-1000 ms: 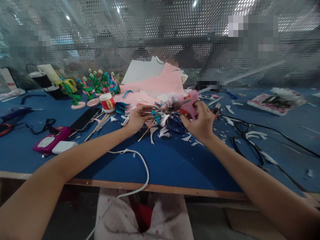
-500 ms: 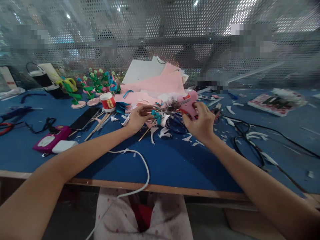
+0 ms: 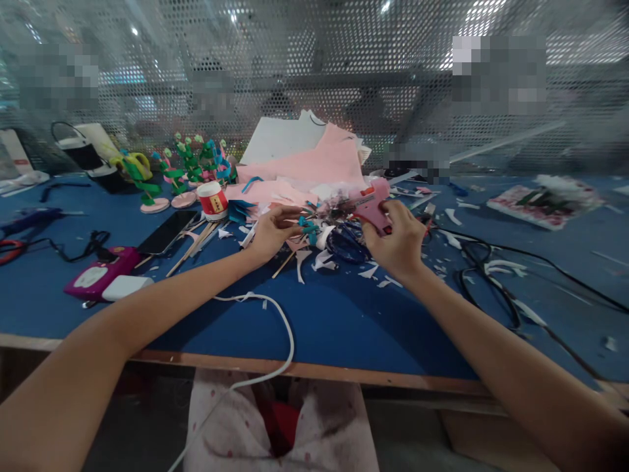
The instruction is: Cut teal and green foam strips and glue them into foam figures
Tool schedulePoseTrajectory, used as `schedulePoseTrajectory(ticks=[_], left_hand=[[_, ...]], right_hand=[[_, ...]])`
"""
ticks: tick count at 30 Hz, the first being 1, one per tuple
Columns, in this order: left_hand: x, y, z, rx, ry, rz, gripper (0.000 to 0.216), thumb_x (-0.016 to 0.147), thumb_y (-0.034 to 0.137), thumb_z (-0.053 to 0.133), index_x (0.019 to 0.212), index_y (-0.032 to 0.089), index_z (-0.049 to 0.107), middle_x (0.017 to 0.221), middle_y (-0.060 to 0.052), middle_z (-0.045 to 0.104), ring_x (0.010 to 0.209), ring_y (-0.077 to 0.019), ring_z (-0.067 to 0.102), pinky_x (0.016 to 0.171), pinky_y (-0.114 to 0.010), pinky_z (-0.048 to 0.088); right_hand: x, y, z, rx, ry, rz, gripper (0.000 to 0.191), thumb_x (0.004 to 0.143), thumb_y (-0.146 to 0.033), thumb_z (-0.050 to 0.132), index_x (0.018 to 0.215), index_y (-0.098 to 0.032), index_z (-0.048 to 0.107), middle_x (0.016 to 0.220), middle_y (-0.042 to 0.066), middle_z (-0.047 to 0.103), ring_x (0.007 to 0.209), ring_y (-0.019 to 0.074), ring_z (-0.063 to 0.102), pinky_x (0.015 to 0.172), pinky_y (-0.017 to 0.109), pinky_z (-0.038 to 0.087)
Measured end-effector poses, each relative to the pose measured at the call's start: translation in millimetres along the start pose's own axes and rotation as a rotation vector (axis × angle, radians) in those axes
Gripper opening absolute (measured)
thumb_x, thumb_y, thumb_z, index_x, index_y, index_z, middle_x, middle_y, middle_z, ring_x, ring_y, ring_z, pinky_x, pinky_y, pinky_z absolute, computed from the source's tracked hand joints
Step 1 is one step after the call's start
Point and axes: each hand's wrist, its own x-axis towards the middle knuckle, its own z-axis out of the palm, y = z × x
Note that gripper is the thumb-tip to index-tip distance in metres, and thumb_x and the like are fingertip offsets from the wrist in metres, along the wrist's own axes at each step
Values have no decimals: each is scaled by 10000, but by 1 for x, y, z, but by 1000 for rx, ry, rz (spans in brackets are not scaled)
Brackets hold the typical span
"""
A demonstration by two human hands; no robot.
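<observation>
My right hand [image 3: 397, 241] is closed around a pink glue gun [image 3: 369, 198], its nozzle pointing left toward a small teal paper piece [image 3: 308, 229]. My left hand [image 3: 272, 231] pinches that teal piece over a heap of paper scraps [image 3: 319, 252] on the blue table [image 3: 319, 314]. Blue-handled scissors [image 3: 344, 244] lie between the hands.
Pink and white sheets [image 3: 314, 160] are stacked behind the hands. Paper flowers on round bases [image 3: 171, 174] and a red-and-white cup [image 3: 212, 200] stand to the left, with a phone [image 3: 168, 232], wooden sticks [image 3: 194, 239] and a magenta device [image 3: 101, 274]. Black cables [image 3: 496, 275] run on the right; a white cable [image 3: 275, 328] hangs over the front edge.
The glue gun and my right hand have shifted slightly down and left toward the teal piece. My left hand has barely moved.
</observation>
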Motion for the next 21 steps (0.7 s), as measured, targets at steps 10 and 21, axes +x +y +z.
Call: schedulePoseTrajectory(ticks=[10, 21], left_hand=[[0, 1, 0, -10, 10, -7, 427, 513, 207, 794, 882, 141, 590, 932, -59, 673, 857, -165, 638, 796, -345, 539], [1, -2, -3, 22, 67, 47, 484, 543, 280, 793, 957, 151, 577, 975, -79, 687, 909, -202, 652, 759, -340, 568]], right_hand=[[1, -3, -2, -17, -9, 7, 191, 701, -242, 511, 887, -200, 493, 849, 93, 616, 836, 245, 605, 732, 376, 474], [7, -9, -11, -115, -98, 108, 276, 720, -365, 531, 931, -190, 496, 882, 119, 579, 879, 277, 577, 739, 405, 458]])
